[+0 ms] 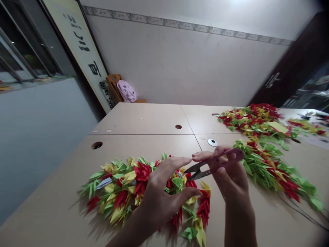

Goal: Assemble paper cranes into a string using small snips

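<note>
Several bunches of red, yellow and green folded paper sit on a beige panelled table (141,118), and the head camera looks down on the nearest, a thick garland (120,192). The left hand (159,199) is open over it, fingers spread, though I can't tell whether the palm touches the paper. The right hand (230,178) grips pink-handled thread snips (218,164), blades pointing left, their tips just beside the garland. A second strand (267,168) lies just right of that hand, with a heap (249,118) beyond it. A dark cable (303,212) crosses the lower right. The table's left edge gives onto a grey surface (43,144), with room past the garland. Behind, a tall calligraphy board (84,51) leans, its black characters too skewed to read, near a wooden chair (113,87) holding a pink backpack (127,91).
</note>
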A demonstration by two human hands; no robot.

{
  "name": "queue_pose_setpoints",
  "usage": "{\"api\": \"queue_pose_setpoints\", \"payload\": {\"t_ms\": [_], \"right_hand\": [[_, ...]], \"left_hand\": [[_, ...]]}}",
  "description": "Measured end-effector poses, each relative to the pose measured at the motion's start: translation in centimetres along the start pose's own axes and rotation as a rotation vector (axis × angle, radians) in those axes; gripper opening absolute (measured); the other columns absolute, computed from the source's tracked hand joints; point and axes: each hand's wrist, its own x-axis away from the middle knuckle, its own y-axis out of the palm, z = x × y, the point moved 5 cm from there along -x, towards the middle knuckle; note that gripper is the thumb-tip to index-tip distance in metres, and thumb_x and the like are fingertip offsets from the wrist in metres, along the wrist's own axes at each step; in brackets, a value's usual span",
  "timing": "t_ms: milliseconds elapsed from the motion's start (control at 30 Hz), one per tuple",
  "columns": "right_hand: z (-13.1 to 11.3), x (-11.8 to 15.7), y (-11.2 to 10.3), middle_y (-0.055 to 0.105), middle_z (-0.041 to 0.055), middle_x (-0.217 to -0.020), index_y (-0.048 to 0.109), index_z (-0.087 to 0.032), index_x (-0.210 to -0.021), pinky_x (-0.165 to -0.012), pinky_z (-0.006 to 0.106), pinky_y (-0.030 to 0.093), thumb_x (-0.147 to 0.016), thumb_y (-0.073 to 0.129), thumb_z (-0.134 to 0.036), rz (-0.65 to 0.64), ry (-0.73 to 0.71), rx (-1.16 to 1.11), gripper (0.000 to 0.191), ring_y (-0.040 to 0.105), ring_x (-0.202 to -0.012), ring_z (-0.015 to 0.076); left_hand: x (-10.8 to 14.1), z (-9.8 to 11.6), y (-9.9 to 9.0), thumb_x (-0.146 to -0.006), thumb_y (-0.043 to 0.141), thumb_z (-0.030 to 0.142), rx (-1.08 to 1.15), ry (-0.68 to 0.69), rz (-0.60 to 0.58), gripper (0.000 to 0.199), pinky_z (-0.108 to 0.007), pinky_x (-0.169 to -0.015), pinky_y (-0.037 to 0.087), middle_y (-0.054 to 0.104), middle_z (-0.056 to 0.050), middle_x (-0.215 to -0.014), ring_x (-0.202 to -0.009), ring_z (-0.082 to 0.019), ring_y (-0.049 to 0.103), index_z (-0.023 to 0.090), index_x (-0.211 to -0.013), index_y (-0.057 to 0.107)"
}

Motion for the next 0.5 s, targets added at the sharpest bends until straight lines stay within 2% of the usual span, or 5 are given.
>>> {"api": "queue_pose_setpoints", "payload": {"t_ms": [100, 167, 267, 367, 500], "right_hand": [[0.0, 0.0, 0.5, 0.066, 0.0032, -0.100, 0.046, -0.028, -0.101, -0.104, 0.041, 0.031, -0.088, 0.052, -0.032, -0.004, -0.041, -0.017, 0.015, 0.053, -0.109, 0.0188], [0.1, 0.1, 1.0, 0.066, 0.0024, -0.102, 0.046, -0.028, -0.099, -0.105, 0.042, 0.030, -0.087, 0.055, -0.033, -0.028, -0.033, -0.048, 0.016, 0.051, -0.112, 0.0189], [0.2, 0.2, 1.7, 0.063, 0.0023, -0.110, 0.049, -0.027, -0.096, -0.102, 0.040, 0.036, -0.083, 0.061, -0.029, -0.058, -0.006, -0.101, 0.018, 0.050, -0.115, 0.0197], [0.2, 0.3, 1.8, 0.060, 0.0023, -0.115, 0.052, -0.026, -0.094, -0.093, 0.034, 0.045, -0.080, 0.064, -0.023, -0.050, 0.055, -0.134, 0.019, 0.050, -0.115, 0.0193], [0.2, 0.3, 1.5, 0.057, 0.0028, -0.117, 0.055, -0.027, -0.094, -0.088, 0.031, 0.047, -0.078, 0.065, -0.022, -0.014, 0.122, -0.122, 0.019, 0.050, -0.113, 0.0189]], "left_hand": [[0.2, 0.5, 0.0, -0.067, 0.075, 0.023, 0.026, 0.074, 0.071, 0.037, -0.027, -0.085, 0.051, 0.069, -0.005, -0.096, -0.093, -0.016, 0.063, 0.018, -0.101, 0.060], [0.3, 0.7, -0.1, -0.068, 0.073, 0.016, 0.080, 0.111, 0.105, 0.031, -0.024, -0.079, 0.052, 0.068, -0.003, -0.090, -0.087, -0.014, 0.063, 0.018, -0.097, 0.062], [0.3, 0.8, -0.5, -0.068, 0.071, 0.008, 0.188, 0.109, 0.141, 0.025, -0.021, -0.071, 0.052, 0.067, 0.000, -0.081, -0.077, -0.011, 0.063, 0.019, -0.089, 0.064], [0.2, 0.5, -0.7, -0.061, 0.077, 0.010, 0.293, 0.047, 0.143, 0.032, -0.021, -0.069, 0.052, 0.067, 0.001, -0.079, -0.075, -0.012, 0.062, 0.022, -0.089, 0.065], [0.3, -0.2, -0.6, -0.057, 0.080, 0.013, 0.405, -0.045, 0.157, 0.036, -0.022, -0.066, 0.052, 0.067, 0.001, -0.076, -0.071, -0.013, 0.062, 0.025, -0.089, 0.067]]}}
